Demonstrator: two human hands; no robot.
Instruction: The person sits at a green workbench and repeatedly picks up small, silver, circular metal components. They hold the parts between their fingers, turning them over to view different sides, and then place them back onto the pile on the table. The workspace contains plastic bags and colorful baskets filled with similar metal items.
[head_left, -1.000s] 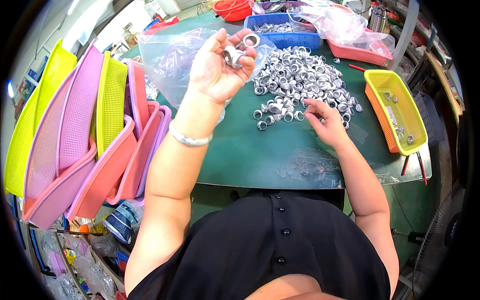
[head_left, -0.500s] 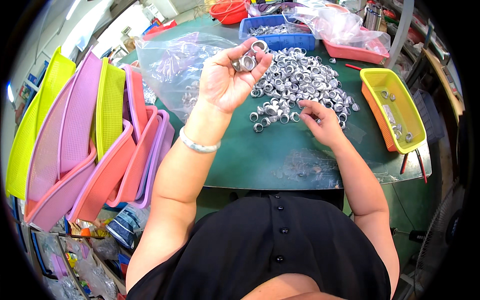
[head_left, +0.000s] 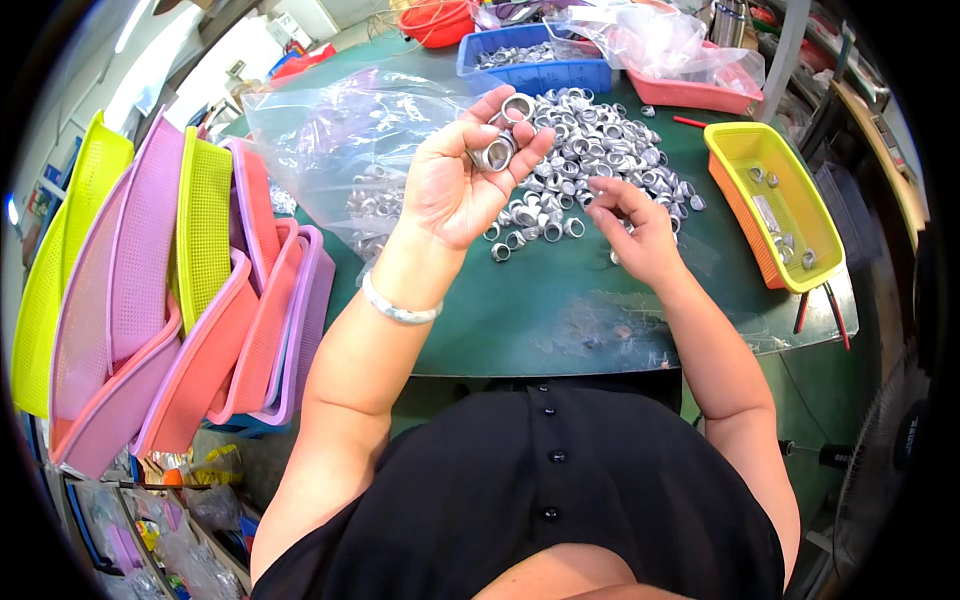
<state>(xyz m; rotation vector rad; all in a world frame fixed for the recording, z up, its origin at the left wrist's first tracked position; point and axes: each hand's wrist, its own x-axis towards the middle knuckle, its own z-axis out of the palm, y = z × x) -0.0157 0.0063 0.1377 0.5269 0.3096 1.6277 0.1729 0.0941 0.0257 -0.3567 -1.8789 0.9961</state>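
My left hand (head_left: 462, 178) is raised palm up over the green table (head_left: 560, 310), holding several silver metal rings (head_left: 500, 140) in its fingers. A silver bracelet sits on that wrist. A heap of the same metal rings (head_left: 590, 140) lies on the table just beyond. My right hand (head_left: 632, 228) rests low at the near edge of the heap, fingers bent over loose rings; whether it grips one is hidden.
A clear plastic bag (head_left: 340, 150) with rings lies to the left. Stacked pink, purple and yellow baskets (head_left: 170, 290) lean at far left. A yellow tray (head_left: 775, 205) with a few rings sits right. A blue bin (head_left: 535, 60) and red trays stand behind.
My left hand has come down and nearer to me with its rings. My right hand has shifted slightly left along the heap's edge.
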